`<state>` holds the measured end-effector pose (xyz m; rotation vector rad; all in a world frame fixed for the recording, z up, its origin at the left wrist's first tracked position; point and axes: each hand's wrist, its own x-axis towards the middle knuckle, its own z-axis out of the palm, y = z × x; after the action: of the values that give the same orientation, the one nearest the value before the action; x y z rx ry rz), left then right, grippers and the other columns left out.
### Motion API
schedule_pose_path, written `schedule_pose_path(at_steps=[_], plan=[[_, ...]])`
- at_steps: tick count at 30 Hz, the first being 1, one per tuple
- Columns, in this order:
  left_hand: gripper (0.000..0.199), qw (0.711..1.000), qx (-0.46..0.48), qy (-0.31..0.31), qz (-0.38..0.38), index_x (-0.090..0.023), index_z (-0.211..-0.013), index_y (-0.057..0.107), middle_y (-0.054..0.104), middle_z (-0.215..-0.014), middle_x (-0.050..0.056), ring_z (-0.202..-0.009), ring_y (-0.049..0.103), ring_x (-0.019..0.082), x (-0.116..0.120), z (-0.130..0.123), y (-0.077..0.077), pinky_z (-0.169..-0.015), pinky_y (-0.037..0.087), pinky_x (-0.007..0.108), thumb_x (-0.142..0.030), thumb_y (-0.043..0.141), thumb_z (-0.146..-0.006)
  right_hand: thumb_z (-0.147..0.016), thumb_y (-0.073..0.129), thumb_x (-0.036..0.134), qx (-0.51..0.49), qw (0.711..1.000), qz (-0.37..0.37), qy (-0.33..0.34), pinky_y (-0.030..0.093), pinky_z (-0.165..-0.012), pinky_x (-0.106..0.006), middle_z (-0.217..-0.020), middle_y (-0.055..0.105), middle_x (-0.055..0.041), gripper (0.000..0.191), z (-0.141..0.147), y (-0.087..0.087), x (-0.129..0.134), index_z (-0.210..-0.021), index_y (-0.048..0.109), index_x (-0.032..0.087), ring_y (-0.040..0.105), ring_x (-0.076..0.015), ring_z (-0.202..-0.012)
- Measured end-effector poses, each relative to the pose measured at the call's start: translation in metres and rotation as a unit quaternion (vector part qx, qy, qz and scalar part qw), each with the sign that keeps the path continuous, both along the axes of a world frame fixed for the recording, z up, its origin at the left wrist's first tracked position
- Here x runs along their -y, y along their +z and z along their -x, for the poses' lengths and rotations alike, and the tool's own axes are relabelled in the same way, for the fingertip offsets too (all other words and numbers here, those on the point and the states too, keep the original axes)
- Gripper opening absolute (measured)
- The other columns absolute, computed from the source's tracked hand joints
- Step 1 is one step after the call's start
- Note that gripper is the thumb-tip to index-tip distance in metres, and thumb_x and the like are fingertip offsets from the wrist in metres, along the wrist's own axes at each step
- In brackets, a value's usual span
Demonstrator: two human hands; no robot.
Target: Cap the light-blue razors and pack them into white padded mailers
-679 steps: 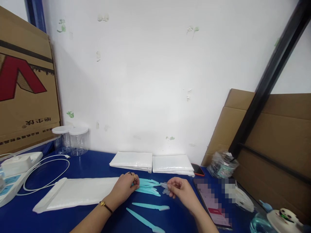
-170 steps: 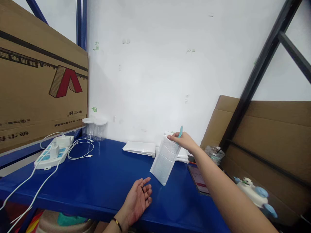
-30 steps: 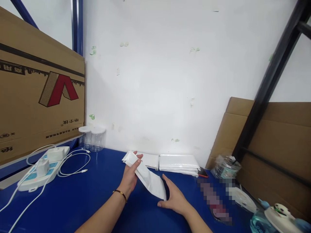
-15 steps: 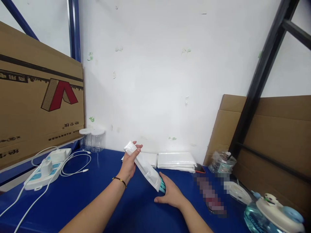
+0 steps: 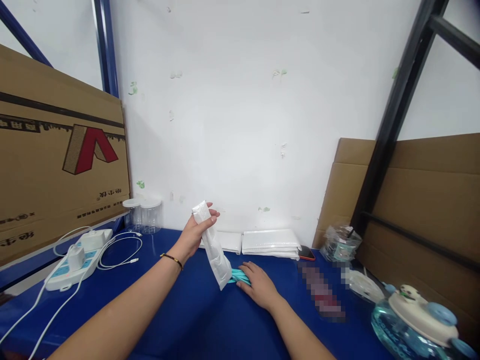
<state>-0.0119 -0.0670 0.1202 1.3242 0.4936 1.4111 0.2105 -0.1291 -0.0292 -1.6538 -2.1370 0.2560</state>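
My left hand [image 5: 198,227] is closed around the upper part of a long, narrow white plastic pouch [image 5: 215,255], thumb across its front. The pouch slants down to the right, its lower end close to the blue tabletop. Beside that end lies a bundle of thin teal strips [image 5: 240,276], whose exact kind I cannot make out. Over the bundle rests my right hand [image 5: 260,285], its fingers bent onto the strips and partly hiding them. Behind the pouch, flat white pouches [image 5: 270,242] lie stacked near the wall.
On the left are a white power strip [image 5: 80,262] with cables, clear lidded jars [image 5: 150,217] and a large cardboard box [image 5: 56,150]. To the right sit a phone [image 5: 306,253], a plastic-wrapped container [image 5: 341,243], a pixelated item [image 5: 322,292] and a teal bottle [image 5: 408,320].
The white pouch has swung more upright and its lower end has moved left. More of the teal strips now shows outside it, under my right hand on the table.
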Motion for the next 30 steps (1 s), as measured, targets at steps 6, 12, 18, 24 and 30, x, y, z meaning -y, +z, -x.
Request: schedule_pose_path(at_steps=[6, 12, 18, 24, 30], plan=[[0.058, 1.000, -0.003, -0.008, -0.014, -0.021, -0.117, 0.054, 0.064, -0.103, 0.006, -0.111, 0.055, 0.028, 0.000, 0.008, 0.015, -0.097, 0.036, 0.040, -0.031, 0.076, -0.064, -0.085, 0.046, 0.054, 0.000, 1.000, 0.007, 0.003, 0.025, -0.108, -0.042, -0.140, 0.043, -0.0047, 0.053, -0.001, -0.001, 0.001, -0.130, 0.049, 0.028, 0.033, -0.0281, -0.131], [0.059, 0.999, -0.019, -0.029, -0.040, -0.021, -0.118, 0.054, 0.062, -0.104, 0.006, -0.111, 0.054, 0.029, 0.003, 0.020, 0.037, -0.097, 0.036, 0.041, -0.030, 0.077, -0.064, -0.083, 0.047, 0.056, 0.008, 1.000, 0.002, 0.005, 0.026, -0.108, -0.043, -0.140, 0.043, -0.0054, 0.056, -0.002, -0.004, 0.000, -0.132, 0.048, 0.028, 0.033, -0.0283, -0.131], [0.059, 0.999, 0.000, -0.032, -0.039, -0.022, -0.118, 0.054, 0.062, -0.105, 0.006, -0.112, 0.053, 0.029, 0.006, 0.022, 0.040, -0.096, 0.038, 0.042, -0.030, 0.076, -0.064, -0.079, 0.052, 0.058, 0.012, 1.000, 0.001, 0.000, 0.019, -0.110, -0.046, -0.141, 0.042, -0.0063, 0.062, 0.001, -0.002, 0.001, -0.133, 0.045, 0.027, 0.031, -0.0292, -0.132], [0.058, 1.000, 0.007, -0.010, -0.017, -0.023, -0.117, 0.055, 0.062, -0.102, 0.005, -0.106, 0.056, 0.028, 0.000, 0.029, 0.039, -0.089, 0.042, 0.037, -0.032, 0.076, -0.063, -0.081, 0.053, 0.055, 0.017, 0.999, -0.017, 0.024, 0.014, -0.112, -0.046, -0.139, 0.044, -0.0049, 0.058, 0.004, 0.006, 0.008, -0.132, 0.046, 0.030, 0.034, -0.0265, -0.130], [0.060, 1.000, 0.017, 0.003, -0.025, -0.024, -0.117, 0.055, 0.062, -0.099, 0.003, -0.103, 0.057, 0.027, 0.002, 0.030, 0.045, -0.085, 0.044, 0.036, -0.033, 0.076, -0.062, -0.079, 0.056, 0.054, -0.014, 0.998, -0.056, 0.037, 0.013, -0.113, -0.047, -0.140, 0.043, -0.0061, 0.058, 0.024, 0.013, 0.011, -0.130, 0.048, 0.027, 0.029, -0.0280, -0.134]])
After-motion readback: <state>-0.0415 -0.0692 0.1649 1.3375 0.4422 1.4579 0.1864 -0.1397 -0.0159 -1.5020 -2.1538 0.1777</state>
